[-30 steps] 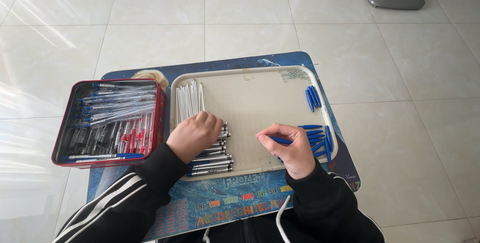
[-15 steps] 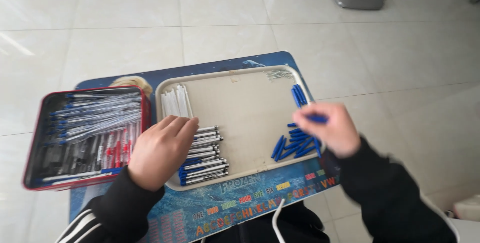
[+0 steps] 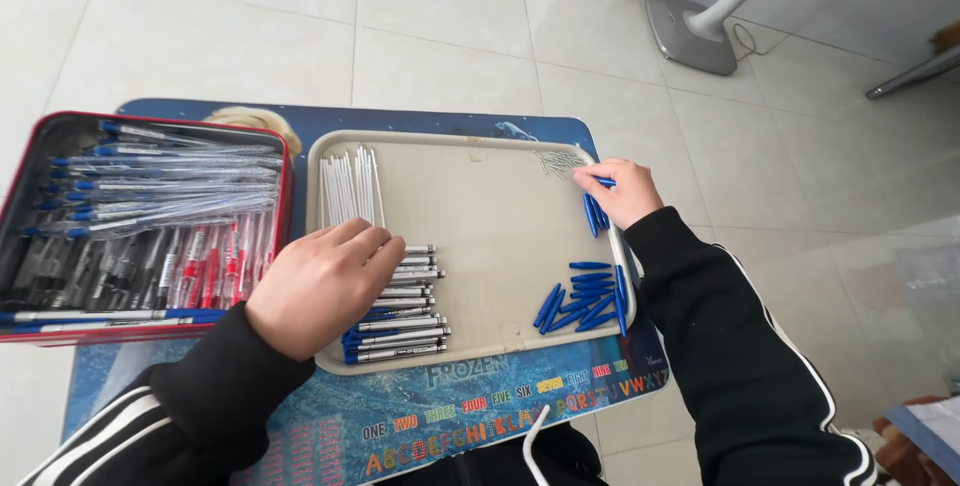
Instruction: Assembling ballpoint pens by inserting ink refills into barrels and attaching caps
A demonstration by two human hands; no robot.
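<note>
It is bright daytime light. The white floor tiles [image 3: 440,6] shine and show pale glare at the top. Soft, small shadows sit under the tray [image 3: 480,151] and the red tin [image 3: 150,121]. The middle looks sharp. The edges bend a little, and the far right corner looks blurry.

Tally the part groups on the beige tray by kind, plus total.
White tube bundle: 1
Grey pen barrel stack: 1, under the left hand
Blue cap groups: 2, a pile and a few by the right hand, which pinches a blue cap
Total: 4 on the tray
</note>
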